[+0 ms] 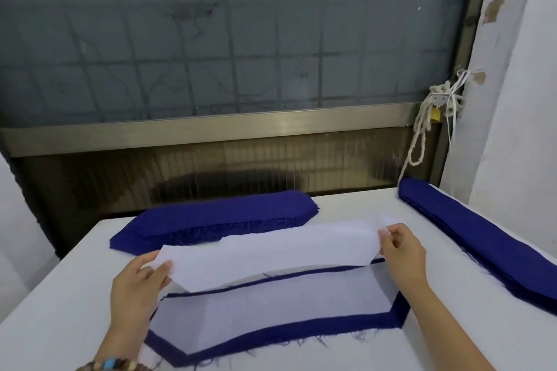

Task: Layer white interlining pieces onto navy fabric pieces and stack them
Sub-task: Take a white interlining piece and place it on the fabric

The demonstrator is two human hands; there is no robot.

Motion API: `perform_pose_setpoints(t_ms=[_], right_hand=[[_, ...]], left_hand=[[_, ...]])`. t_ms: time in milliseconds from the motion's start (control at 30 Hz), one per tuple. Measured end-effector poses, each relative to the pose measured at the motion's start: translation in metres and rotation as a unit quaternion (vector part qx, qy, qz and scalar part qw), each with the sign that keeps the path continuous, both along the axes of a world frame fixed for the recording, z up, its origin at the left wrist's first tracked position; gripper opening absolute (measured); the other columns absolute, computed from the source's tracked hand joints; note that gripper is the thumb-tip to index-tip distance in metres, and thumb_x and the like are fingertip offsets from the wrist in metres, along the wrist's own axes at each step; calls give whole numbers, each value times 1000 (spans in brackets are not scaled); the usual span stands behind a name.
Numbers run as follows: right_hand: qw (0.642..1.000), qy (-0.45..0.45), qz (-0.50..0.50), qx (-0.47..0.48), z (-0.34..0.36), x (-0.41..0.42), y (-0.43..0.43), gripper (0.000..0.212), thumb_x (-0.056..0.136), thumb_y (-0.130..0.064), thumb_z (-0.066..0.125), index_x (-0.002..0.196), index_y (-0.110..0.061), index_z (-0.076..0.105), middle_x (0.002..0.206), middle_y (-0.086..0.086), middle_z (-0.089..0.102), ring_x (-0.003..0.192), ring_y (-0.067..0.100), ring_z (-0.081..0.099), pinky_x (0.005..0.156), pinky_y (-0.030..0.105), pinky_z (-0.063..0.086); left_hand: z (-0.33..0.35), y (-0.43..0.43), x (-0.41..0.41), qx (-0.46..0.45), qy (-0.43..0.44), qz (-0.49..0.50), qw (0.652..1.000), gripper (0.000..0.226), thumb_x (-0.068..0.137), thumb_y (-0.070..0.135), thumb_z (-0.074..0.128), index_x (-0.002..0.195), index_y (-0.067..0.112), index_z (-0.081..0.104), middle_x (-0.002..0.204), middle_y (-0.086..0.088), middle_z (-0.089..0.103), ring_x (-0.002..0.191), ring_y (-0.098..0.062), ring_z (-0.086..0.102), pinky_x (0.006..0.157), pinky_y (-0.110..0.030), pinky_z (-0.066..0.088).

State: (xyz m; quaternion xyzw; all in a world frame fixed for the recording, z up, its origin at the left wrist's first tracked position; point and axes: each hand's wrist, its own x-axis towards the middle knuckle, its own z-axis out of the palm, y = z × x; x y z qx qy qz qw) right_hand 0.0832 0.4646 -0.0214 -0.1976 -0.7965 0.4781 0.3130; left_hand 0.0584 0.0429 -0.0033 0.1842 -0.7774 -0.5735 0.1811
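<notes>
Interlining (265,253) held low over counter (75,310), ends pinched by left grip (135,283) and right grip (402,247). Just beneath, one navy piece (271,333) topped with white, far edge partly hidden. Two navy stacks: far stack (217,220), right stack (488,250) along counter's right edge. Rope (420,141) hanging far right.

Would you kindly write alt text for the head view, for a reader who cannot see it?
The left hand and right hand pinch a white interlining piece by its ends above a navy fabric piece, already covered by another interlining piece, on a white table. One navy stack lies behind it, a second navy stack along the right edge.
</notes>
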Motion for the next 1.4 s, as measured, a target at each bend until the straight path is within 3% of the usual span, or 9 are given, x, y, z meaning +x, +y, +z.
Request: perform_pose_setpoints(t_ms=[133,300,433,600,733,833,1000,1267,1400], right_hand=[[1000,-25,-3,11,-2,11,-5,16,98,-27,51,83,-23,52,69,0,61,65,13,55,55,19,35],[999,-37,-4,20,-2,19,-7,17,97,-27,52,81,-25,51,69,-1,60,66,12,54,55,18,35],[999,-36,-1,26,-4,31,-10,19,97,-24,53,78,-25,50,71,-1,59,65,12,52,56,19,36],[997,-65,12,50,-9,40,-10,12,97,-22,52,87,-16,54,76,0,59,68,13,52,58,18,38],[995,-80,25,61,-8,44,-10,12,96,-20,54,86,-13,55,76,6,59,67,15,51,58,19,38],[994,-80,29,62,-7,46,-9,12,94,-16,57,84,-11,56,74,9,60,66,17,51,57,20,38],[995,-75,9,70,-5,46,-6,11,91,-12,59,80,-11,57,72,11,61,62,16,50,55,19,37],[991,-109,1,82,-8,46,-6,11,85,-7,60,76,-8,56,65,8,58,59,15,47,51,23,35],[988,-119,-2,94,-12,46,-6,15,86,-11,61,73,-9,55,66,8,59,59,16,48,51,24,37]], left_hand=[[-7,-5,17,1,-35,4,999,26,92,10,65,117,8,62,84,5,61,83,-16,60,80,-32,45],[-9,-10,33,35,-18,-2,999,26,91,17,68,117,15,63,103,-10,67,95,-29,63,90,-43,52],[-12,-14,48,60,-6,-12,998,24,92,19,67,115,18,64,108,-9,67,97,-29,64,91,-46,53],[-20,-17,61,74,-12,-1,997,18,90,22,69,108,25,66,85,9,68,84,-13,63,68,-30,49],[-22,-18,67,57,-4,-10,998,15,88,16,71,99,26,68,64,9,70,75,-15,67,67,-27,48],[-24,-19,71,53,8,-23,998,17,87,12,70,98,24,69,66,4,72,73,-22,69,72,-31,49],[-26,-19,70,35,12,-26,999,18,84,9,70,94,25,69,65,0,70,60,-17,64,66,-29,48],[-28,-17,71,-51,5,-32,998,21,84,9,70,90,29,66,73,-5,68,70,-24,65,66,-29,43],[-29,-15,71,-87,7,-31,996,17,86,11,70,93,26,64,79,-8,68,79,-26,64,73,-32,41]])
